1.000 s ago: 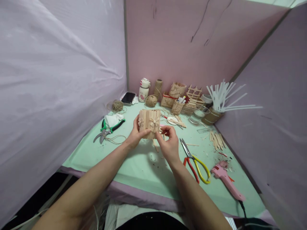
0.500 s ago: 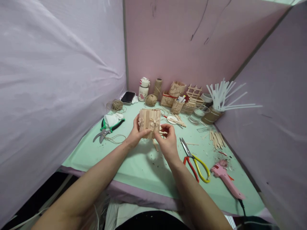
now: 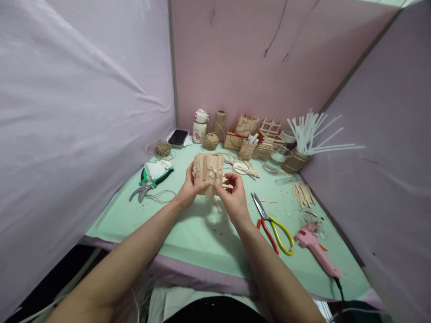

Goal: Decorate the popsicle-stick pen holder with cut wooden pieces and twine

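Note:
A small holder made of wooden sticks (image 3: 206, 167), with wooden flower shapes on its front, is held up over the green tabletop. My left hand (image 3: 189, 188) grips its left side, the thumb across the lower front and the fingers hidden behind. At its lower right edge, my right hand (image 3: 232, 194) holds it between thumb and curled fingers. Small wooden pieces show between the holder and my right fingers. A curved wooden strip (image 3: 217, 204) lies beneath on the table.
Pruning shears (image 3: 143, 190) lie left. Scissors (image 3: 261, 210), pliers with red and yellow handles and a pink glue gun (image 3: 318, 253) lie right. Behind stand a bottle (image 3: 200, 128), twine (image 3: 210, 141), stick-made holders, a glass bowl (image 3: 276, 160) and white glue sticks (image 3: 305, 137).
The whole view has shifted slightly, so everything appears a little further left. Both hands keep their hold on the wooden holder.

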{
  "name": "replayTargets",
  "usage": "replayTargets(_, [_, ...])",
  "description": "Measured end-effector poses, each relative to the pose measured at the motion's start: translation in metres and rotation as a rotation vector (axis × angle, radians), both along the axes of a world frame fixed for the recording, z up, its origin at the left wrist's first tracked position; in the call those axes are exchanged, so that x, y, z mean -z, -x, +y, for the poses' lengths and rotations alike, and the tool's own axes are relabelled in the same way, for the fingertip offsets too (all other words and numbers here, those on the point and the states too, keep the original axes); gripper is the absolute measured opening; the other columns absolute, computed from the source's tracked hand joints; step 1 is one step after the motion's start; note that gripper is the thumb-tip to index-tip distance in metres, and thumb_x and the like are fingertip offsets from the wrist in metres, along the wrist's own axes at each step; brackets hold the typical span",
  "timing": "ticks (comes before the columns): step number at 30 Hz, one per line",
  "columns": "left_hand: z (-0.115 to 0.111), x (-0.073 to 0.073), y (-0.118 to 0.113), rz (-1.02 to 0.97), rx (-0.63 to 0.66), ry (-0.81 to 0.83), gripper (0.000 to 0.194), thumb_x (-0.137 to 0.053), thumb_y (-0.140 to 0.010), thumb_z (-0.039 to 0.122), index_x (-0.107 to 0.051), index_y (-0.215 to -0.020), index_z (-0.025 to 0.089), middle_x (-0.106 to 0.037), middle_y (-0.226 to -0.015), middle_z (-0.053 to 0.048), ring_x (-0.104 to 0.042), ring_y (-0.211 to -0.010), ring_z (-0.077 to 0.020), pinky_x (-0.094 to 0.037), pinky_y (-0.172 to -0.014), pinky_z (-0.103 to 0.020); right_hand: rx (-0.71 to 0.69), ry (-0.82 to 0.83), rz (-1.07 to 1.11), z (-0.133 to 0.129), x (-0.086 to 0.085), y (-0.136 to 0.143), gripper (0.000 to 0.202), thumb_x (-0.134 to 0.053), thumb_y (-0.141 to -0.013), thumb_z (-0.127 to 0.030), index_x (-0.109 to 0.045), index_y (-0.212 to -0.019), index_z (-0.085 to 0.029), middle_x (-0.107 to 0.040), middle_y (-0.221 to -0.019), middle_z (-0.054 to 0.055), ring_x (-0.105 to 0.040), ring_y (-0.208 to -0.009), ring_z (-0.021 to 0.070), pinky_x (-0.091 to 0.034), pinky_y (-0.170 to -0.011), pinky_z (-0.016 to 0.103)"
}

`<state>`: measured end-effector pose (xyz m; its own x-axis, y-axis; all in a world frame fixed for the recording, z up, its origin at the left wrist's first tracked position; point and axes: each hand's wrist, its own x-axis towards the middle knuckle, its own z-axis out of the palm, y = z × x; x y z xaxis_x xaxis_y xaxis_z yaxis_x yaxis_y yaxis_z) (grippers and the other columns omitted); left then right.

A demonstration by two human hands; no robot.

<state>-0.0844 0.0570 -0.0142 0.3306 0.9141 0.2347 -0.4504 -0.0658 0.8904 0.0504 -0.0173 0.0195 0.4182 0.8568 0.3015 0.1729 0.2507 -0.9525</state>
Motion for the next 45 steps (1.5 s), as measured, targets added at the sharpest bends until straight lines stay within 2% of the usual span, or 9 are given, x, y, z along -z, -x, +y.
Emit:
replayTargets(5, [-0.003,-0.012,-0.002,-0.070,0.043,0.117,0.084,-0.078,-0.066,0.032,-0.034,-0.137,0.027,-0.056,-0.130,-0.009,-0.053,-0.123,-0.0312,-0.038,-0.105,-0.054,-0.096,-0.056,0.077,-0.002,0.006,-0.012,0.025,-0.064,-0.079,-0.036,-0.055,-0.097,-0.022,-0.059,-0.095,0.002,-0.057,-0.088,0.0173,-0.047,-0.079,0.032])
replayTargets(8, [-0.003,-0.018,-0.002,-0.095,0.063,0.152,0.077,-0.077,-0.067,0.036,-0.040,-0.134,0.027,-0.061,-0.122,-0.008,-0.057,-0.118,-0.0316,-0.040,-0.103,-0.053,-0.138,-0.032,0.050,-0.004,0.009,-0.019,0.022,-0.065,-0.079,-0.039,-0.058,-0.091,-0.022,-0.061,-0.089,0.001,-0.058,-0.082,0.0169,-0.047,-0.076,0.032])
replayTargets(14, [-0.002,-0.020,-0.001,-0.107,0.092,0.140,0.078,-0.076,-0.067,0.039,-0.042,-0.135,0.023,-0.063,-0.123,-0.010,-0.053,-0.120,-0.0377,-0.041,-0.101,-0.053,-0.140,0.000,-0.090,-0.008,0.008,-0.020,0.022,-0.071,-0.074,-0.039,-0.063,-0.086,-0.021,-0.066,-0.088,0.002,-0.058,-0.081,0.0182,-0.046,-0.074,0.032])
replayTargets(19, [-0.004,-0.022,-0.001,-0.091,0.113,0.144,0.078,-0.075,-0.067,0.041,-0.044,-0.135,0.023,-0.062,-0.126,-0.010,-0.052,-0.123,-0.0373,-0.042,-0.102,-0.052,-0.136,-0.051,-0.046,-0.008,0.006,-0.019,0.015,-0.067,-0.079,-0.035,-0.065,-0.076,-0.021,-0.064,-0.075,0.000,-0.057,-0.074,0.0167,-0.046,-0.074,0.032])
replayTargets(27, [-0.007,-0.025,0.002,-0.042,0.308,0.139,0.075,-0.069,-0.071,0.047,-0.045,-0.138,0.021,-0.062,-0.129,-0.011,-0.050,-0.127,-0.0374,-0.039,-0.106,-0.051,-0.149,-0.085,0.007,-0.007,0.009,-0.020,0.014,-0.065,-0.080,-0.036,-0.065,-0.080,-0.021,-0.066,-0.078,0.001,-0.059,-0.074,0.0169,-0.050,-0.072,0.032])
replayTargets(35, [-0.004,-0.023,0.009,-0.036,0.363,0.292,0.063,-0.067,-0.070,0.052,-0.059,-0.122,0.017,-0.066,-0.121,-0.014,-0.050,-0.125,-0.0385,-0.041,-0.102,-0.052,-0.188,-0.051,0.176,-0.009,0.005,-0.021,0.020,-0.073,-0.073,-0.036,-0.062,-0.082,-0.022,-0.063,-0.080,0.000,-0.058,-0.073,0.0161,-0.050,-0.072,0.032])
replayTargets(41, [-0.001,-0.028,0.015,-0.162,0.335,0.382,0.063,-0.063,-0.073,0.056,-0.055,-0.127,0.024,-0.064,-0.126,-0.010,-0.049,-0.126,-0.0354,-0.041,-0.101,-0.054,-0.088,-0.053,0.158,-0.028,0.004,-0.033,0.018,-0.068,-0.078,-0.036,-0.061,-0.087,-0.022,-0.062,-0.082,0.000,-0.058,-0.076,0.0166,-0.049,-0.072,0.031])
replayTargets(45, [-0.002,-0.033,0.017,-0.236,0.313,0.429,0.064,-0.059,-0.076,0.056,-0.051,-0.132,0.026,-0.061,-0.130,-0.009,-0.049,-0.126,-0.0337,-0.040,-0.102,-0.053,0.046,0.011,-0.066,-0.064,0.002,-0.062,0.019,-0.063,-0.083,-0.041,-0.064,-0.089,-0.023,-0.065,-0.081,0.002,-0.059,-0.075,0.0189,-0.048,-0.071,0.033])
